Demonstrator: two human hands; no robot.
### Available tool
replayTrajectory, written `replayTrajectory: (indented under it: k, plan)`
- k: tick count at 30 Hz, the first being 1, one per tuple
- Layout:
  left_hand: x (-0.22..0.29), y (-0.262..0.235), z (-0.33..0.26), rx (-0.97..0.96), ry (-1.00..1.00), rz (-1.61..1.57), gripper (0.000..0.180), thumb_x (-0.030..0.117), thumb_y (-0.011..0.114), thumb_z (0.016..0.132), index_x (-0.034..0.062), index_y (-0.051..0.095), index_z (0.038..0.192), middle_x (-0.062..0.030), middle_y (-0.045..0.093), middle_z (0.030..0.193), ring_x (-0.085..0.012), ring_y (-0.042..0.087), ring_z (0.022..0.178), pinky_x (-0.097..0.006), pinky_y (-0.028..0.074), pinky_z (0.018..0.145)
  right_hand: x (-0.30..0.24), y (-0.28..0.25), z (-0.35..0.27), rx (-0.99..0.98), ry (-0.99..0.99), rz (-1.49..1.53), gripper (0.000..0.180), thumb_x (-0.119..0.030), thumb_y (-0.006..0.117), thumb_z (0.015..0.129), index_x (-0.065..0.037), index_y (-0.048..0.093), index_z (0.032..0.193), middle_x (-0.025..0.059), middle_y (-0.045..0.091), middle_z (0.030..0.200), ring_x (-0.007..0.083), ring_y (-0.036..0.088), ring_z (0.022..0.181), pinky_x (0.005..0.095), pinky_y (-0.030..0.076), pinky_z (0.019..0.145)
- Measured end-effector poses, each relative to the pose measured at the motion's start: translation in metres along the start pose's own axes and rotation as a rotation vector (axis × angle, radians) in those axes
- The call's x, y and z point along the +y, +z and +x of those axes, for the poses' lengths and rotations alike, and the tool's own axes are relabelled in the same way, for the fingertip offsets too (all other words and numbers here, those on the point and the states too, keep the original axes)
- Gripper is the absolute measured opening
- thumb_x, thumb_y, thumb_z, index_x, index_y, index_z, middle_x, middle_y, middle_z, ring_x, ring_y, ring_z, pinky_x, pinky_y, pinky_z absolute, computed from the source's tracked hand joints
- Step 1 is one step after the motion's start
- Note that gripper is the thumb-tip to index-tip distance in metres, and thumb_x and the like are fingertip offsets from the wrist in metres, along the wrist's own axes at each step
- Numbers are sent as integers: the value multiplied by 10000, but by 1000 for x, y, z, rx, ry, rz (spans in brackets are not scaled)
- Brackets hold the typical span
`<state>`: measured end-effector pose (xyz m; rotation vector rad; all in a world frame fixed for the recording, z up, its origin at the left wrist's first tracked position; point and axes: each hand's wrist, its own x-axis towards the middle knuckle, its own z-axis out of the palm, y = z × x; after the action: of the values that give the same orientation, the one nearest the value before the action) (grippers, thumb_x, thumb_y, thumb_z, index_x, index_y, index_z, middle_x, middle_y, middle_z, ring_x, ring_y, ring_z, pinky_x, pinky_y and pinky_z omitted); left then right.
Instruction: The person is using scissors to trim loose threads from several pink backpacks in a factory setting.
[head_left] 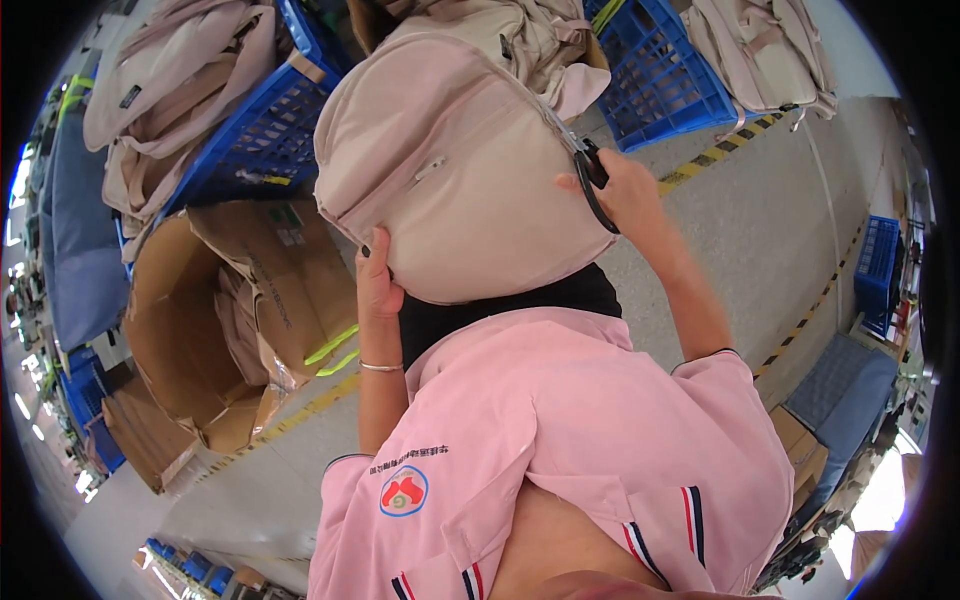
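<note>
We see a beige backpack (455, 160) held up in front of the person, resting over the lap, its rounded front panel facing us and a small zip pull showing near its middle. The left hand (377, 275) grips the bag's lower left edge, thumb pressed up against the fabric and the fingers tucked out of sight beneath it; a thin bracelet (381, 367) sits on that wrist. The right hand (622, 192) is at the bag's right edge, closed around a pair of small black scissors (592, 178) whose blades touch the seam there — we cannot tell whether the blades are open or shut.

To the left, on the floor, an open cardboard box (215, 330) lies tilted on its side with flaps spread. Beyond it a blue plastic crate (262, 130) holds more beige backpacks (165, 90), and a second blue crate (660, 80) stands far right, with further bags (765, 50) draped beside it. Yellow-and-black floor tape (715, 152) runs along the grey concrete — one stretch near the far crate, another past the box. The person wears a pink short-sleeved shirt (560, 440).
</note>
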<state>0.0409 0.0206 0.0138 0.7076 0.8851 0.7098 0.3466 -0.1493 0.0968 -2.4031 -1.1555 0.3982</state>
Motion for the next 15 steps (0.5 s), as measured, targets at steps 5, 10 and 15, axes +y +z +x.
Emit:
replayTrajectory:
  k: [5, 10, 15]
  plan:
    - [18, -15, -15, 127, 84, -37, 529, 309, 702, 938, 21, 518, 1343, -86, 615, 1281, -213, 602, 1147, -399, 500, 973, 9, 14, -3, 128, 23, 205, 596, -582, 724, 827, -11, 571, 751, 109, 548, 619, 271, 556, 579, 387, 423, 552]
    - [113, -84, -64, 316, 388, -81, 607, 398, 561, 1003, 8, 409, 1443, -148, 550, 1375, -289, 547, 1248, -462, 468, 1045, 29, 21, -6, 139, 161, 349, 526, -540, 654, 921, -37, 611, 773, -26, 452, 559, 61, 411, 451, 257, 334, 432]
    - [219, -131, -133, 639, 856, 13, 717, 552, 490, 989, 28, 392, 1468, -132, 455, 1484, -319, 458, 1343, -502, 370, 1131, 20, 36, -28, -62, 155, 325, 547, -544, 653, 919, -25, 592, 757, -22, 444, 536, 73, 441, 466, 265, 336, 448]
